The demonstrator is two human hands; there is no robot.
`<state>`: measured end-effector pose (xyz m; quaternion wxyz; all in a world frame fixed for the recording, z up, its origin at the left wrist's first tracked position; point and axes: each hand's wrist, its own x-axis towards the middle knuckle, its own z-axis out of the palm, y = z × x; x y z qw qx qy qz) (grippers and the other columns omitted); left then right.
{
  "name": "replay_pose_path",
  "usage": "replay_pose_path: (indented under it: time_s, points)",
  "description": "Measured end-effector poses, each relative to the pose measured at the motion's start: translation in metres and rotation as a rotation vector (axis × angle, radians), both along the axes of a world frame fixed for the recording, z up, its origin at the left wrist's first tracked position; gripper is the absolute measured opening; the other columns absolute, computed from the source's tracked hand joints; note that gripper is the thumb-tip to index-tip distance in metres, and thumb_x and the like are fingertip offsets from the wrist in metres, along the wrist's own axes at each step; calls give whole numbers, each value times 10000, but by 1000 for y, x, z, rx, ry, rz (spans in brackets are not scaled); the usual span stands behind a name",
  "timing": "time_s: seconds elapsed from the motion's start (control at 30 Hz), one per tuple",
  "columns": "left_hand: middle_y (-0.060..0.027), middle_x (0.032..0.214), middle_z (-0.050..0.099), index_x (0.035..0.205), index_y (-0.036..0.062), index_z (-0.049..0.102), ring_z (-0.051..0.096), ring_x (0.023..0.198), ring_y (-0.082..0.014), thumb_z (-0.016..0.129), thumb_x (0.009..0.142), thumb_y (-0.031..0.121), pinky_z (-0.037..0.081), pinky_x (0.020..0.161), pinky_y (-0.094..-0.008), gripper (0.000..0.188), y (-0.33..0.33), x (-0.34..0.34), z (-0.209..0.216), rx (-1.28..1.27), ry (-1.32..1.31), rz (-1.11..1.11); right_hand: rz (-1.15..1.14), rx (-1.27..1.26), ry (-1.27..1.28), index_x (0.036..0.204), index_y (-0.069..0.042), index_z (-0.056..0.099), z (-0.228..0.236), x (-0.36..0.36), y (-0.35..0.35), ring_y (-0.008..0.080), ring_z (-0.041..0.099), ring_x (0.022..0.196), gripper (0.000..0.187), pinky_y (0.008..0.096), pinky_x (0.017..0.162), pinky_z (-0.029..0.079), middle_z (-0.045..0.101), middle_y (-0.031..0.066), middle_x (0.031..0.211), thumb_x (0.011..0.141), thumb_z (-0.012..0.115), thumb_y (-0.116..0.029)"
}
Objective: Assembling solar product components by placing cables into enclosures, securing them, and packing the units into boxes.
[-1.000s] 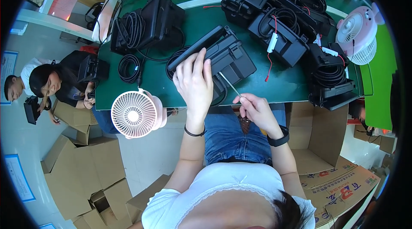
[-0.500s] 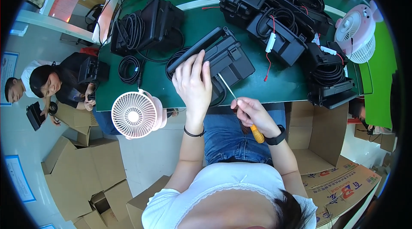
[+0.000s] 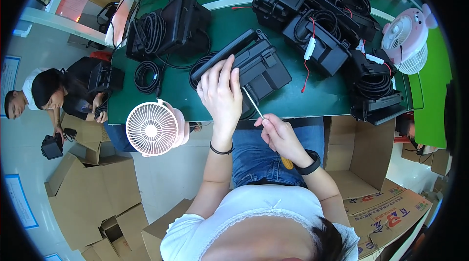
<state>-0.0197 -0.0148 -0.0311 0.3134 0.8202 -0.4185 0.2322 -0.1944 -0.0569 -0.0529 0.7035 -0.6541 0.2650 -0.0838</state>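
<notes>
In the head view, your right hand [image 3: 283,139] grips the screwdriver [image 3: 256,106], tip at the near side of the box [image 3: 267,71], just inside the table [image 3: 317,102] edge. Your left hand [image 3: 220,92] covers the box's lid; whether its fingers clasp, I can't tell. Bare tabletop lies rightward; leftward, a fan [image 3: 152,129] overlaps the edge.

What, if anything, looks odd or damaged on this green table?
No spill or clear damage shows. The black box under the left hand sits at an angle, seemingly just from handling. The red wire trailing from a white connector looks untidy: its end appears unattached.
</notes>
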Motion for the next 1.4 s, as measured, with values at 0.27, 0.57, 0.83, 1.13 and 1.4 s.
replay_pose_path:
  time_s: [0.27,0.57,0.83,1.13,1.4]
  points:
    - [-18,1092,674,1102,103,698,586,1011,-220,656,888,163,389,908,-376,227,8,1,-5,-110,-16,-112,114,718,-135,1002,-49,536,-8,-8,-11,35,316,432,244,198,390,304,401,-40,603,1055,400,-245]
    - [-82,1099,677,1039,93,703,594,970,-248,705,795,90,389,903,-372,245,42,-19,-15,-166,-72,-176,267,141,-350,858,-52,570,-46,-56,-44,36,461,542,230,170,466,348,501,-23,713,920,683,-242]
    - [-106,1029,700,1041,151,752,657,1010,-324,768,671,113,477,964,-455,373,96,-36,-67,-193,230,-782,-331,-16,-369,1465,-12,323,-10,-33,-60,45,497,720,889,164,576,441,438,155,1424,871,594,-616]
    - [-108,942,618,1248,61,431,635,905,-206,524,979,134,564,731,-380,293,104,20,-81,-1037,788,-373,-264,-69,-343,1357,36,467,-3,-19,-44,236,500,1250,785,330,1027,376,499,164,1391,818,667,-498]
    - [-135,1250,548,1283,61,528,437,1269,-332,562,857,212,335,1091,-459,454,70,50,-37,323,274,-186,-438,-88,-379,1298,16,502,-9,-21,-31,51,568,758,557,173,650,458,520,165,1378,881,632,-329]
